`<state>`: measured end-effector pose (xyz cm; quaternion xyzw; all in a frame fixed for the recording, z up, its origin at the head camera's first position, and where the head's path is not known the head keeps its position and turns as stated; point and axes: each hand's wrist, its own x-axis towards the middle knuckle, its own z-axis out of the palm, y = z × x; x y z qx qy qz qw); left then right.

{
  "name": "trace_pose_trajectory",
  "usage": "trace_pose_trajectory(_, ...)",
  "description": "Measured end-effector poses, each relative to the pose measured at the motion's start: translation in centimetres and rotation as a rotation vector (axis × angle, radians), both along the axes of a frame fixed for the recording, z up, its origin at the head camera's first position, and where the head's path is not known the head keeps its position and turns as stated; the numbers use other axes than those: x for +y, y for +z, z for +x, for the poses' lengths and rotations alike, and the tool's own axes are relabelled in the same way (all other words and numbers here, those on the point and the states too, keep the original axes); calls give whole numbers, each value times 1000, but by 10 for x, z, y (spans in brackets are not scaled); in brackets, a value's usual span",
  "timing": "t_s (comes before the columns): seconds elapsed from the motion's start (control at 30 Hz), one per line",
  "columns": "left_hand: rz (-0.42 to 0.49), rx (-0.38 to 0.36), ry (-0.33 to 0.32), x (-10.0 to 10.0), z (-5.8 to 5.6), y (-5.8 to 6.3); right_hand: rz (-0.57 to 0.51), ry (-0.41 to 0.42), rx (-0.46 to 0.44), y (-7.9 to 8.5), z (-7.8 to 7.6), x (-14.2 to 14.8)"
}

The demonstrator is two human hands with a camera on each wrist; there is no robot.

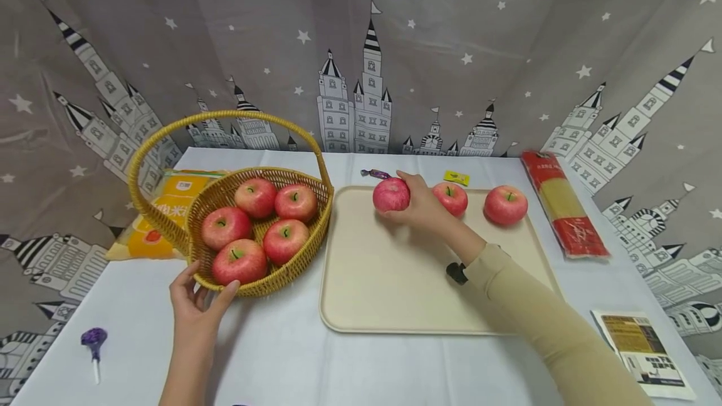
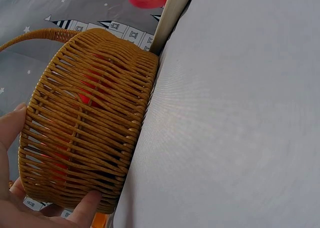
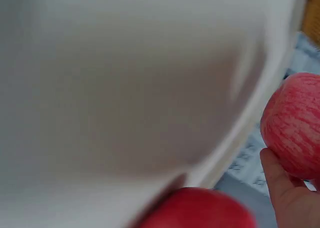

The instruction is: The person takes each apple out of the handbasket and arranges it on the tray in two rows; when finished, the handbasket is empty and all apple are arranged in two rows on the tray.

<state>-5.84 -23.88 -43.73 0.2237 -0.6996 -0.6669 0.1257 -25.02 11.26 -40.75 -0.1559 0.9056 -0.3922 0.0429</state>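
Observation:
A red apple (image 1: pixel 392 195) is in my right hand (image 1: pixel 418 204), gripped between thumb and fingers over the back left part of the beige tray (image 1: pixel 389 293). The right wrist view shows the same held apple (image 3: pixel 295 125) above the tray's edge. Two more apples lie at the tray's back right, a middle one (image 1: pixel 450 198) and a right one (image 1: pixel 505 205). My left hand (image 1: pixel 194 306) holds the near side of the woven basket (image 1: pixel 293 271), thumb and fingers spread along its rim and wall. Several apples (image 1: pixel 239 261) sit inside the basket.
A yellow-orange packet (image 1: pixel 163 205) lies behind the basket, whose tall handle (image 1: pixel 225 116) arches over it. Two candies, purple (image 1: pixel 375 173) and yellow (image 1: pixel 456 177), lie behind the tray. A noodle packet (image 1: pixel 564 205) and a flat sachet (image 1: pixel 643 353) are right; a purple lollipop (image 1: pixel 94 340) is front left.

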Motion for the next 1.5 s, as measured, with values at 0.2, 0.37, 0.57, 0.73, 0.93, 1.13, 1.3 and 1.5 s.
trace_pose_trajectory(0.2, 3, -14, -8, 1, 1, 1, -7, -7, -37, -14, -8, 6)
trace_pose_trajectory(0.37, 7, -16, -8, 1, 0, 1, 1, -22, -46, -18, -10, 9)
trace_pose_trajectory(0.57, 1, -10, 1, 1, 1, 2, 4, -5, -22, -22, -10, 12)
trace_pose_trajectory(0.73, -1, -25, 0, 1, 1, 3, 34, -4, 31, -21, -7, 12)
trace_pose_trajectory(0.93, 1, -40, -4, 1, 1, 3, 70, 65, 246, 4, 8, -10)
trace_pose_trajectory(1.13, -5, -34, 0, 1, 1, 5, -7, 319, 235, 36, 29, -61)
trace_pose_trajectory(1.3, -18, -40, 1, 1, 1, 4, 108, 483, 170, 47, 34, -107)
trace_pose_trajectory(1.5, -20, -41, -6, 0, 1, 3, 271, 582, 181, 37, 29, -148)
